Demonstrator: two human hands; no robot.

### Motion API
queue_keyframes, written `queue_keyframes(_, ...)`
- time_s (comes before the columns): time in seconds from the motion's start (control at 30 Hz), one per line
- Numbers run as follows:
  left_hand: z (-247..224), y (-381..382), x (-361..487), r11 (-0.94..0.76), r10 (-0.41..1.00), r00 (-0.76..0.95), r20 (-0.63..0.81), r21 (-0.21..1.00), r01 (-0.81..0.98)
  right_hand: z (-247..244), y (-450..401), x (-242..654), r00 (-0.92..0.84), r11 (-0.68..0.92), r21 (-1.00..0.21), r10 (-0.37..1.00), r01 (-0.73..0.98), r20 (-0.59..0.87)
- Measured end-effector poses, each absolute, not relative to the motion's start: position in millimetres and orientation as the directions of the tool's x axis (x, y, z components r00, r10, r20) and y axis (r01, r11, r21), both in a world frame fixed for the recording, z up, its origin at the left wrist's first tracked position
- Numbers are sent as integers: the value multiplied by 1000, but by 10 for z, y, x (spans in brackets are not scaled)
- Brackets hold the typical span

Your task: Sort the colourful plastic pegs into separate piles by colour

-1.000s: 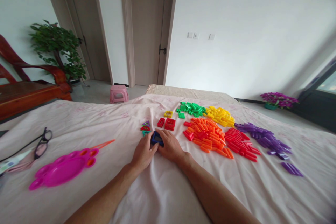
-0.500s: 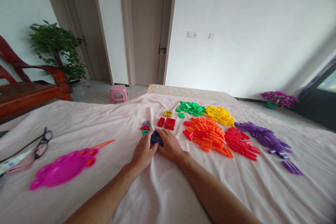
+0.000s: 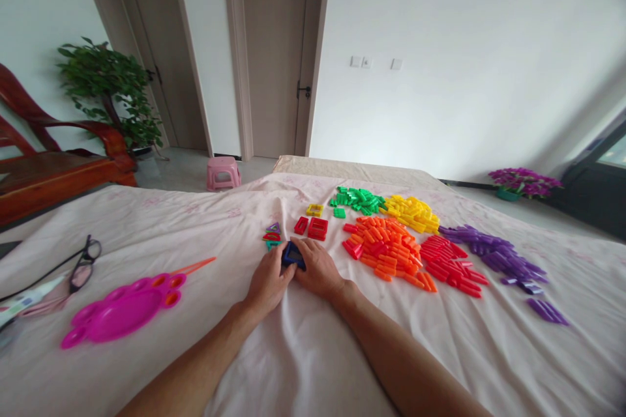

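Note:
Between my two hands is a dark blue square frame-shaped tile, low over the cloth. My left hand closes on its left side, and my right hand grips its right side with the thumbs nearly meeting in front. Just beyond my left hand lie a purple triangle tile, a red tile and a teal tile, partly hidden by the fingers. Red frame tiles and a yellow frame tile lie behind my right hand.
Right of my hands spread heaps of orange pieces, red, green, yellow and purple pieces. On the left lie a magenta palette, an orange stick and eyeglasses. Pale cloth covers the surface.
Both hands keep hold of the blue tile in nearly the same place. The whole view has shifted very slightly; nothing on the cloth has visibly moved.

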State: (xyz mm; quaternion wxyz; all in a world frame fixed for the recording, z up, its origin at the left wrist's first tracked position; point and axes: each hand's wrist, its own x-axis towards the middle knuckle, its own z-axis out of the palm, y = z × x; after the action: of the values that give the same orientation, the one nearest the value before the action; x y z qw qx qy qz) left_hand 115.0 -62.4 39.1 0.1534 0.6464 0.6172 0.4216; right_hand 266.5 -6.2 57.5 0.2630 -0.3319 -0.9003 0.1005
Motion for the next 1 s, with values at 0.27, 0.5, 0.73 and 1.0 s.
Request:
queue_keyframes(0.27,421,-632,1155,-166,936,-119,332,713,681,563,-51,2667,-635,748,-355,664,560,395)
queue_keyframes(0.5,434,-633,1158,-166,935,-128,332,725,668,551,-42,2657,-637,756,-350,654,553,408)
queue_keyframes(0.73,410,-619,1143,-183,933,-126,338,744,642,528,-17,2660,-632,760,-367,650,536,421)
queue_keyframes(1.0,421,-624,1141,-185,934,-142,328,785,592,548,-18,2672,-632,769,-379,639,515,438)
